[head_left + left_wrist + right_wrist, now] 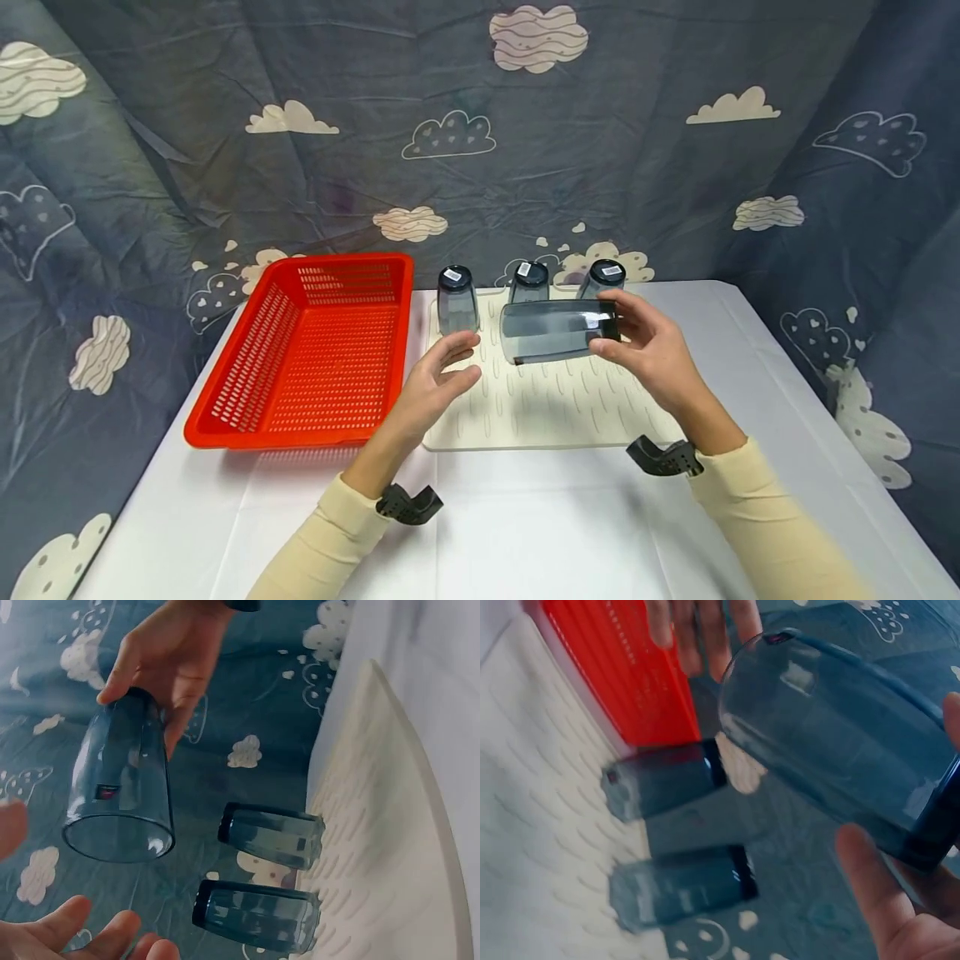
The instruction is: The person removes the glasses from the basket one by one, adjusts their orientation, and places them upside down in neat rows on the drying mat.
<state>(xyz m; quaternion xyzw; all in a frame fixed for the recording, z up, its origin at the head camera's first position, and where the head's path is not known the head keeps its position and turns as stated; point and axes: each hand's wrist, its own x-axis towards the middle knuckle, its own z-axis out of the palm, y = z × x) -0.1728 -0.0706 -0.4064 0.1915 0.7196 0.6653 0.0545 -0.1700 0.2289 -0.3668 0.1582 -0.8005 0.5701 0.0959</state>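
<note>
My right hand (652, 350) grips a smoky blue-grey drinking glass (555, 330) by its dark base. The glass lies sideways in the air over the cream drying mat (555, 408), its mouth turned left. My left hand (433, 379) is apart from the glass, fingers relaxed and holding nothing, above the mat's left edge. Three like glasses stand upside down at the back of the mat: a left one (457, 300), a middle one (529, 282) and a right one (602, 277). The left wrist view shows a small dark label (107, 792) on the held glass.
A red perforated plastic basket (330, 367) stands left of the mat on the white tablecloth (540, 517). Behind the table hangs a dark cloth (360, 167) with a cloud pattern. Both wrists carry black straps, the left strap (410, 505) and the right strap (664, 457).
</note>
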